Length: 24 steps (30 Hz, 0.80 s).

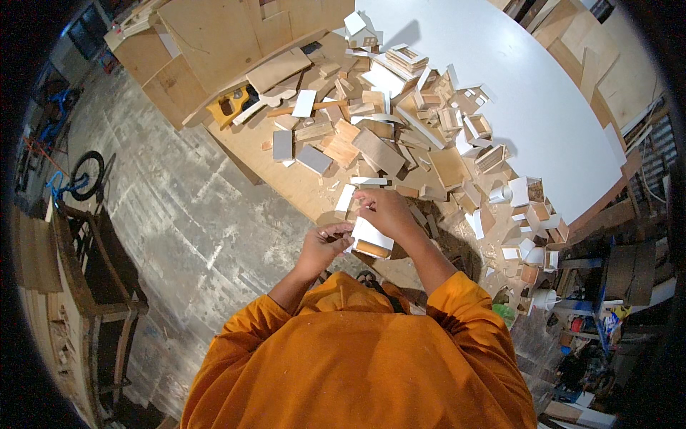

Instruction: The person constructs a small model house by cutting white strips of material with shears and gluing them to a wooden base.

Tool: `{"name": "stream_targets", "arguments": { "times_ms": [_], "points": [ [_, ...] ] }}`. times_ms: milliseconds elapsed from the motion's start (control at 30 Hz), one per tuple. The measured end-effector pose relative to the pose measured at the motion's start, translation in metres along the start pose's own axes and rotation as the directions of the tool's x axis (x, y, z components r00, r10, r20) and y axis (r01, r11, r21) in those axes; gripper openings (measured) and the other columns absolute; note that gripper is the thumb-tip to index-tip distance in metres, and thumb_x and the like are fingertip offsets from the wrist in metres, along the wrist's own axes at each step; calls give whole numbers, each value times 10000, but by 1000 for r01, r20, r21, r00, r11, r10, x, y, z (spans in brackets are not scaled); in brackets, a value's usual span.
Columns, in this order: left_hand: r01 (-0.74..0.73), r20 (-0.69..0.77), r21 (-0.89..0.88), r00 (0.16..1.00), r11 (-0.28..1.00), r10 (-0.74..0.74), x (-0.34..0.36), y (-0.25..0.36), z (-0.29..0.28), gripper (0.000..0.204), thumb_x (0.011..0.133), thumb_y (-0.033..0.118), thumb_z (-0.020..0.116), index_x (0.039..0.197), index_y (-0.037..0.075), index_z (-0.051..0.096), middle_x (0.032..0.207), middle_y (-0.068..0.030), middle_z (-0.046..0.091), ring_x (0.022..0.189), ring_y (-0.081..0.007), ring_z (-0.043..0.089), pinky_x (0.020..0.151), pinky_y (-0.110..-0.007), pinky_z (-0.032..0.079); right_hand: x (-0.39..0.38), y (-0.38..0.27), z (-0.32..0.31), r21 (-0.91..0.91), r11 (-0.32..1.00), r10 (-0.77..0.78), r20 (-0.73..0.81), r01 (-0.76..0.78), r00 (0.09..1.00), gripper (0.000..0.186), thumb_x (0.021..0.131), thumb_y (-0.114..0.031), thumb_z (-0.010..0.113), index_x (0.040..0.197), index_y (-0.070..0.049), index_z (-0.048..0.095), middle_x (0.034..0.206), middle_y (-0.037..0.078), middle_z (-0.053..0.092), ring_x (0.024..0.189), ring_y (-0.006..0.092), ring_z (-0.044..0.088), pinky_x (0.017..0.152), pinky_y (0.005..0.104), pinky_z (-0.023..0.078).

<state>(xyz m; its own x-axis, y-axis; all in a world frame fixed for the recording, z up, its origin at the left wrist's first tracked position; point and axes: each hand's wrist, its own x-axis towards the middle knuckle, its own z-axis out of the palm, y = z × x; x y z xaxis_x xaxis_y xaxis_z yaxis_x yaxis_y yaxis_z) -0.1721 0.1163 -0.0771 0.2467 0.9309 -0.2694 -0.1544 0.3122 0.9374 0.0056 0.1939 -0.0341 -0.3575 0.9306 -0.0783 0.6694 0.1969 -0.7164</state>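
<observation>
Far left: wooden cart (93, 279) and a bicycle wheel (87, 174) on the concrete floor (186, 222), well apart from the work. The floor strip between cart and bench is open.

Left hand (323, 243): fingers curled together, clamped on the left edge of a small white-faced wooden box piece (371, 239), held in the air in front of the chest, just off the near bench (300, 186) edge.

Right hand (386, 211): over the top of the same piece, fingers pinched together on its upper edge; what sits between the fingertips is too small to tell.

Step, as a judgement: fitting or checking one small box part in hand, mid-assembly rather than picking or placing. Next move likely calls for a steady two-hand hold and fine finger alignment, piece kept square.

Right of the hands: the bench is heaped with a pile of offcuts and small boxes (400, 121), running to the near corner and spilling toward the floor by the white roll (501, 193). Little bare bench near the hands; any set-down spot is tight. The white panel (529, 86) further right is mostly bare. Bench edge runs diagonally just beyond the hands; clutter of tools (600, 329) at lower right.
</observation>
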Motion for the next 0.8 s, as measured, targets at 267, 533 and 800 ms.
{"name": "stream_targets", "arguments": {
  "times_ms": [267,533,800],
  "points": [
    [-144,-10,97,989,985,145,-3,-6,3,289,860,61,624,1149,53,622,898,-33,615,698,-76,548,576,-215,468,1,2,2,2,1000,-4,-35,4,999,312,746,-130,643,1056,-89,646,799,144,670,718,289,654,660,381,507],
    [-120,-59,56,991,991,123,-8,4,11,280,852,15,610,1132,14,624,857,-29,607,655,-63,526,558,-209,444,-4,-10,-13,129,990,46,45,-51,998,360,743,-78,596,1102,-83,624,812,132,672,727,234,661,697,328,520],
    [-192,-50,197,977,961,206,-11,4,12,308,850,22,580,1157,14,610,829,-51,618,705,-94,535,653,-228,442,-6,-2,-6,137,988,69,34,-74,997,375,741,-73,600,1114,-95,619,859,141,676,761,240,665,705,333,523]
  ]
}}
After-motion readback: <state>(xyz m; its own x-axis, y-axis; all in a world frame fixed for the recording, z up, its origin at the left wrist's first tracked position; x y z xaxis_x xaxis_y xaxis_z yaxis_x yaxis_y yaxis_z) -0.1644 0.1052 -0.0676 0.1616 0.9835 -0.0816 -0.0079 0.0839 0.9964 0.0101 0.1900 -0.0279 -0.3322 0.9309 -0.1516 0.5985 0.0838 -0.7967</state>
